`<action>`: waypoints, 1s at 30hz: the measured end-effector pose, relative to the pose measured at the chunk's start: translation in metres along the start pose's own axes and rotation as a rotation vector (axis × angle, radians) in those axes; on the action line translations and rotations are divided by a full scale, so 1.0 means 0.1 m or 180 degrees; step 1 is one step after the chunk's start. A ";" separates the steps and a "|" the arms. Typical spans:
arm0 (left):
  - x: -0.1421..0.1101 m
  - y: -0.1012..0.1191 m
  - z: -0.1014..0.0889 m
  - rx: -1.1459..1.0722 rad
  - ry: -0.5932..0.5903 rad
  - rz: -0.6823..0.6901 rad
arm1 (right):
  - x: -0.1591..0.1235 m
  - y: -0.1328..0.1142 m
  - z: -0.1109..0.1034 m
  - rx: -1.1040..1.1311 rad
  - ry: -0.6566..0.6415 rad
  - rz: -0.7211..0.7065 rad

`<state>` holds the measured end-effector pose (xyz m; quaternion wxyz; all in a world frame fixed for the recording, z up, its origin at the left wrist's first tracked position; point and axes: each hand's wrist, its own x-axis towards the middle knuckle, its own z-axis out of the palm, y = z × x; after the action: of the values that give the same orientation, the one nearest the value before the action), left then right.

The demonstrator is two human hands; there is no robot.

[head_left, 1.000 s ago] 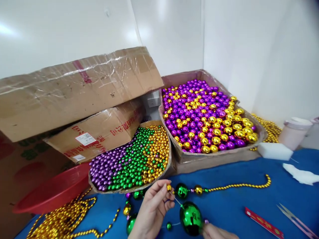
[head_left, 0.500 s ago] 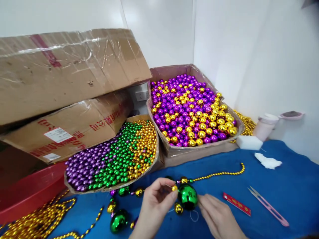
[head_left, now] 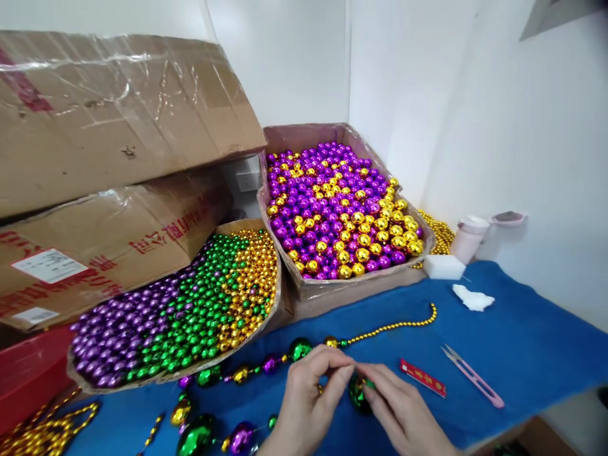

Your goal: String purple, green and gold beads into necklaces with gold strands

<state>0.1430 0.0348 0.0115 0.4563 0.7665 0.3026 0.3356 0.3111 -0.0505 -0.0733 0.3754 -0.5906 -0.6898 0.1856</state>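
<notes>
Low in the head view my two hands meet over the blue cloth (head_left: 513,354). My left hand (head_left: 308,405) pinches its thumb and fingers together just above a large green bead (head_left: 357,391). My right hand (head_left: 403,415) closes its fingertips on that same bead from the right. What the left fingertips pinch is too small to make out. A strand of big green, purple and gold beads (head_left: 270,364) runs left from my hands and joins a thin gold bead chain (head_left: 394,325) curving right.
A tray of small purple, green and gold beads (head_left: 175,310) and a box of larger purple and gold beads (head_left: 332,209) stand behind. Cardboard boxes (head_left: 109,126) stack at left. Pink thread snips (head_left: 472,375), a red strip (head_left: 422,378), a white sponge (head_left: 443,266) and a cup (head_left: 468,237) lie at right.
The view has swung left and down. My hands have closed together on the large green bead, which now sits mostly hidden between my fingers.
</notes>
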 end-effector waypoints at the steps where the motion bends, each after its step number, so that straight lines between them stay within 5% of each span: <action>1: 0.04 0.05 -0.01 -0.0058 0.0043 0.0011 | 0.04 -0.04 0.01 0.0104 -0.0036 -0.0037; 6: 0.05 -0.05 0.09 -0.0319 0.0165 -0.0106 | 0.10 -0.05 0.02 0.0335 0.0063 0.0129; 12: -0.06 -0.63 0.54 0.1163 -0.1178 0.0471 | 0.09 -0.10 -0.03 0.1005 0.0167 0.0824; 16: -0.02 -0.85 0.68 0.1820 -0.1322 0.0430 | 0.09 -0.10 -0.15 0.1251 0.0431 0.1061; 19: -0.06 -0.97 0.54 0.2271 -0.1298 0.0226 | 0.09 0.07 -0.44 0.1647 0.1218 0.1333; 24: -0.15 -1.10 0.03 0.2988 -0.0924 -0.0278 | 0.07 0.37 -0.85 0.1973 0.2368 0.1310; 28: 0.02 -0.77 -0.24 0.2740 -0.1037 -0.0173 | 0.03 0.38 -0.73 0.1881 0.2245 0.1300; 30: 0.25 -0.46 -0.29 0.2295 -0.0722 0.0153 | 0.03 0.30 -0.59 0.1725 0.1859 0.1299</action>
<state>0.1276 0.0865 -0.0139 0.1798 0.9171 0.3308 0.1312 0.3743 -0.0518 -0.0550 0.6513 -0.6225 -0.3508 0.2554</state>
